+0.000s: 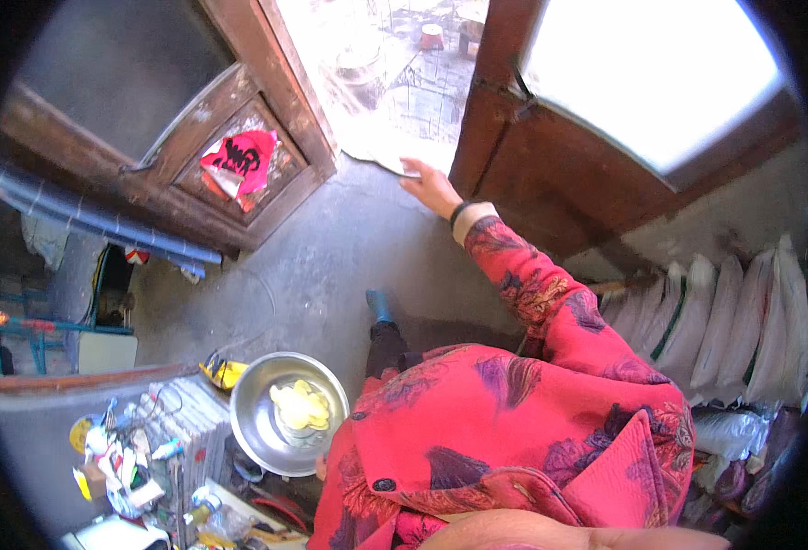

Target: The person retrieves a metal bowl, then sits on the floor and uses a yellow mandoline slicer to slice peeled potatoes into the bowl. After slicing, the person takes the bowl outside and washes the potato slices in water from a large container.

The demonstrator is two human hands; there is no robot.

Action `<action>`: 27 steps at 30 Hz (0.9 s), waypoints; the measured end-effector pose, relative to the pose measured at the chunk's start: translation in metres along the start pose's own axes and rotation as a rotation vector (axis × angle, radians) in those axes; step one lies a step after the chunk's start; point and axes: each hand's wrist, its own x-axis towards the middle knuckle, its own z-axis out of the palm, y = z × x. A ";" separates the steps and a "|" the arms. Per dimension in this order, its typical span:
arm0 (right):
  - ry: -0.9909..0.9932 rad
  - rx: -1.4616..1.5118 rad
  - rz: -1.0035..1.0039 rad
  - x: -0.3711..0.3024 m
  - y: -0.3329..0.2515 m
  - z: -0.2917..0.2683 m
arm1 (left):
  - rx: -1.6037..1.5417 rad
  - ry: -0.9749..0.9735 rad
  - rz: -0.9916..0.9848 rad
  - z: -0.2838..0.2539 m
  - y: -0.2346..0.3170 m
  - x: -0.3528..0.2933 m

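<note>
Daylight floods a dim room through a doorway point(395, 82) at 12 o'clock, its glare washing out the ground outside, where a red container point(431, 37) stands. A worn brown wooden door point(289, 69) at 10 o'clock carries a dark pane point(129, 78) and, on its lower panel, a torn red paper point(241, 165) with black markings. At 2 o'clock, a second brown panel point(551, 165) frames a glowing white pane point(647, 78). Bare grey floor point(303, 247) spreads from the threshold. Pale sacks point(716, 321) line up at 3 o'clock; blue cloth point(101, 225) hangs toward 9 o'clock above a teal frame point(33, 323), and mixed clutter point(124, 463) crowds 8 o'clock.
</note>
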 end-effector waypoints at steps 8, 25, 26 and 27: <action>0.545 -0.138 0.097 0.282 0.024 -0.086 | 0.237 -0.247 0.228 0.314 0.160 0.103; 0.553 0.136 -0.068 0.698 0.124 -0.146 | 1.060 -0.853 0.218 1.000 0.239 0.094; 0.397 0.190 -0.125 0.693 0.112 -0.127 | 1.091 -0.857 0.202 1.010 0.244 0.093; 0.207 0.228 -0.181 0.681 0.103 -0.107 | 1.081 -0.833 0.135 1.022 0.247 0.100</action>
